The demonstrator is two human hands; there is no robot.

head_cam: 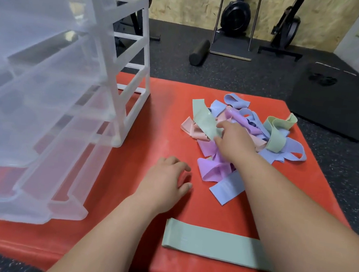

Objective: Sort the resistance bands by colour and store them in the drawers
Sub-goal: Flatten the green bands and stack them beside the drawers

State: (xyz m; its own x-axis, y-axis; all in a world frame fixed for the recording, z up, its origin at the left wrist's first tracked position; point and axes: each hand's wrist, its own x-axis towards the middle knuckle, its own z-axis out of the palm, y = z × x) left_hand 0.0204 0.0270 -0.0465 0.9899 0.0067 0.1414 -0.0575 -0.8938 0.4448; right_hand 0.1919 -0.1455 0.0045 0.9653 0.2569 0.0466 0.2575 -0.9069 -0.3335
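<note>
A tangled pile of resistance bands point(244, 141) in blue, purple, pink and pale green lies on the far right of the red mat point(151, 132). My right hand point(233, 140) reaches into the pile and pinches a pale green band point(205, 121) at its near end. One pale green band point(212, 244) lies flat by itself near the mat's front edge, partly under my right forearm. My left hand point(166, 181) rests palm down on the mat, fingers spread, holding nothing. The clear plastic drawer unit point(51, 88) stands at the left with several drawers pulled out.
The mat sits on dark speckled gym flooring. Behind it are a black foam roller point(199, 52), black exercise machines against a wooden wall, and a black floor mat point(336, 103) at the right.
</note>
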